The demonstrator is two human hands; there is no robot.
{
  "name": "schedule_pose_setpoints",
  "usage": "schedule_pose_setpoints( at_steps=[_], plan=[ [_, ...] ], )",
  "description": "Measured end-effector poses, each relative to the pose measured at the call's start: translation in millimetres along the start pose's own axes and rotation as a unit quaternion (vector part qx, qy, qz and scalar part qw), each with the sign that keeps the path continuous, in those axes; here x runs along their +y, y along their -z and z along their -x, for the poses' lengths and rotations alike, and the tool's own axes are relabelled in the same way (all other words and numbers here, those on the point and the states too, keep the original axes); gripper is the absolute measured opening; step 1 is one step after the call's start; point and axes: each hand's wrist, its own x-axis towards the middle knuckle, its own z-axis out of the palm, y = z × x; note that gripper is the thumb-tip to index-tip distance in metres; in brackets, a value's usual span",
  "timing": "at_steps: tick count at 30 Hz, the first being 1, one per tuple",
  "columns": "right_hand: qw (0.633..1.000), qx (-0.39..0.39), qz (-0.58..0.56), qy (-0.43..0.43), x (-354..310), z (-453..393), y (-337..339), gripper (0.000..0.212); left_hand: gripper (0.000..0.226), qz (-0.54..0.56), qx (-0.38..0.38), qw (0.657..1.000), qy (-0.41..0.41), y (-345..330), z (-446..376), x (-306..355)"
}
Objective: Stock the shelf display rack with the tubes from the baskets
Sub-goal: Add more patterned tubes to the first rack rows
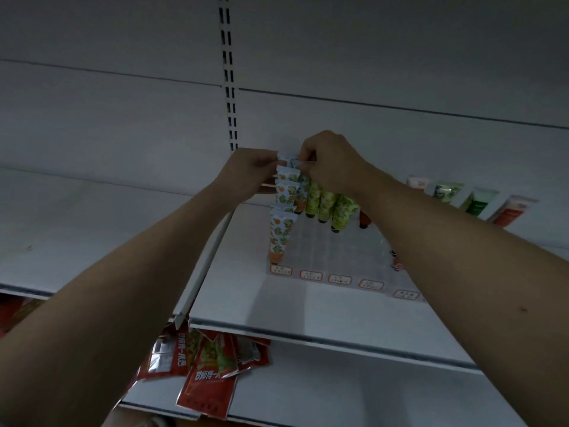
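The picture is dim and a bit gray all over. The white shelf [308,306] looks dull, not bright. A soft shadow lies on it under the arms. No glare shows anywhere. The 2 hands, left [249,174] and right [331,163], look dark and a little fuzzy. The tubes [326,201] on the far right are blurry. Straight lines bend near the edges. The red packets [209,371] below sit in darker shade.
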Motion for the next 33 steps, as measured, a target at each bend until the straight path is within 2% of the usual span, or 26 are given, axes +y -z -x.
schedule_pose_setpoints(
  at_steps=[8,12,16,19,24,28,33],
  plan=[
    [1.000,-0.012,0.006,-0.021,-4.6,5.5,-3.8,0.014,0.028,-0.017,0.000,1.000,0.015,-0.6,3.7,0.2],
    [0.997,-0.060,0.020,-0.046,-11.1,4.8,3.0,0.011,0.031,-0.011,-0.034,0.998,0.051,4.8,6.9,3.4],
    [0.992,-0.113,0.040,-0.050,-17.7,9.3,11.7,0.026,0.047,-0.021,-0.055,0.995,0.077,11.1,2.3,9.2],
    [0.994,-0.087,0.041,-0.051,-21.3,14.6,17.2,0.027,0.050,-0.111,-0.024,0.990,0.079,12.0,1.7,19.4],
    [0.998,0.024,-0.005,-0.055,-36.4,28.9,36.4,0.020,0.033,-0.306,0.041,0.951,0.029,17.2,19.0,42.1],
    [0.995,-0.013,0.000,-0.097,-55.2,59.1,53.5,0.036,0.025,-0.360,0.078,0.929,0.017,16.9,61.5,60.7],
    [0.993,-0.033,-0.024,-0.114,-83.5,115.2,58.4,0.043,0.024,-0.395,0.065,0.916,0.031,10.4,128.3,75.9]
  ],
)
